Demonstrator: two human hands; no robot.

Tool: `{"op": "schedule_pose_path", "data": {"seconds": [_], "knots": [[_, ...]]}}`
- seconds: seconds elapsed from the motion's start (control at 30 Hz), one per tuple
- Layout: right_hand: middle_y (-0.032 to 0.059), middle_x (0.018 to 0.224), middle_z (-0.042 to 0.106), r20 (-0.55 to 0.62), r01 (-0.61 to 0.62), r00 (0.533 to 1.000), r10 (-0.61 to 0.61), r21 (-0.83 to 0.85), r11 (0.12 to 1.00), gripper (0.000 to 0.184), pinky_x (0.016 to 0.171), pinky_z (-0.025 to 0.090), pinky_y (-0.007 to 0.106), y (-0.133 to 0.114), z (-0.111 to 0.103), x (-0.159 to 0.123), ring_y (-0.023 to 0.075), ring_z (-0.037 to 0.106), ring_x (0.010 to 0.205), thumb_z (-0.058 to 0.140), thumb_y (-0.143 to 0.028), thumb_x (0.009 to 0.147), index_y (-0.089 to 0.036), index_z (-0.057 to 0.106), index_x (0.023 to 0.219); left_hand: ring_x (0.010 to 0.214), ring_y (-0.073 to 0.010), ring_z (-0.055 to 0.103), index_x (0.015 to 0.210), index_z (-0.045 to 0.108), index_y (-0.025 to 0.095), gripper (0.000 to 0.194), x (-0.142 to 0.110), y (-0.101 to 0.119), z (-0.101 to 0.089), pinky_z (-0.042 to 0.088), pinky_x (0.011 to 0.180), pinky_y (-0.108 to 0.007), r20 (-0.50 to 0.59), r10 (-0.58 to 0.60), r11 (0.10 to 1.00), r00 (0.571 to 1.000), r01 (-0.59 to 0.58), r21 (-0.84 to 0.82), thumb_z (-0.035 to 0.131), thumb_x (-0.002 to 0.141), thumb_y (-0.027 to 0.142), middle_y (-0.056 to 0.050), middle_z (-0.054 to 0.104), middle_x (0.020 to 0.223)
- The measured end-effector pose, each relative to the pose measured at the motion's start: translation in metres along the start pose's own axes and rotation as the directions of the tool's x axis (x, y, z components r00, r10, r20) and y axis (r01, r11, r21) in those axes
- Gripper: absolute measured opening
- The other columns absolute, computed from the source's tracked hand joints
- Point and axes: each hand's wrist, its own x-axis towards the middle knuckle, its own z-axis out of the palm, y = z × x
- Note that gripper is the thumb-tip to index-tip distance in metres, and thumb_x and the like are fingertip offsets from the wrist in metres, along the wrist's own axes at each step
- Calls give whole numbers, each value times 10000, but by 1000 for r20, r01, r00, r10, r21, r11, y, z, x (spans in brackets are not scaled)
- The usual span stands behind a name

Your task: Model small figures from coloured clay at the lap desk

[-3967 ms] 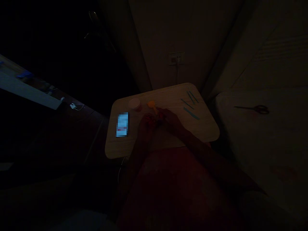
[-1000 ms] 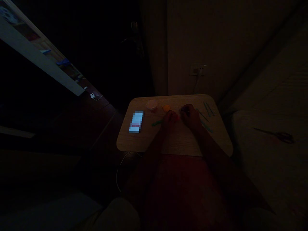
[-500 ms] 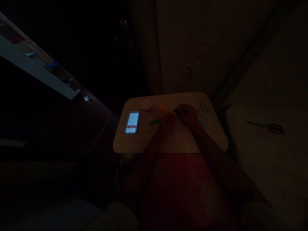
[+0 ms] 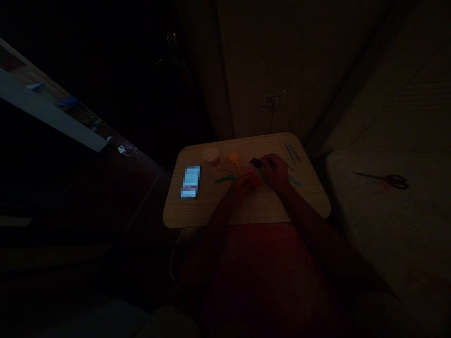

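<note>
Even though the room is really dim, you can make out both bare hands close together over a wood-grain tray. The left hand has its fingers curled in against a red lump of modelling clay, with a small pink bit just above it. The right hand sits just beside that, its fingers bunched up and reaching toward a dark purple lump. Honestly it's too dark to tell whether they're actually pinching it or only next to it. Further left on the tray there's a green strip, an orange spatula, a small round tub with a pale lid, and a phone with its screen lit and blurred out. Over on the right side are a few thin teal sculpting tools, plus another teal one nearer the right hand. Off the tray, a pair of scissors lies on a pale cushion.
</note>
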Motion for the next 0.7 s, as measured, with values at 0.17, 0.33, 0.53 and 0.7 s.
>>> {"op": "schedule_pose_path", "data": {"seconds": [0.17,0.33,0.53,0.7], "knots": [[151,1204,760,109,200,976,-190,-89,976,326,1035,517,520,7,0,3,323,673,1133,586,-351,956,-216,721,1221,724,-151,596,826,739,157,320,-3,2,2,465,720,-273,51,35,992,998,-41,121,686,898,464,-42,713,794],[185,1409,679,374,329,889,-266,-115,937,451,1151,454,554,20,12,7,347,599,1307,548,-248,946,-183,667,1376,665,-133,540,800,715,161,335,3,0,1,423,634,-254,34,-15,998,999,13,57,729,862,490,-26,675,741],[191,1234,631,109,119,989,-100,-184,976,343,1065,516,540,27,16,5,322,593,1124,547,-253,926,-195,631,1254,664,-126,539,802,702,156,413,8,1,-2,415,619,-252,-21,-71,995,997,69,-74,768,826,563,-22,654,729],[111,980,664,-104,-31,994,31,-4,1000,264,922,548,447,27,6,9,269,619,962,402,-417,1017,-238,592,978,666,-124,545,843,707,155,464,5,1,-2,424,630,-254,11,-62,996,998,63,-67,806,803,607,-14,656,736]]}}
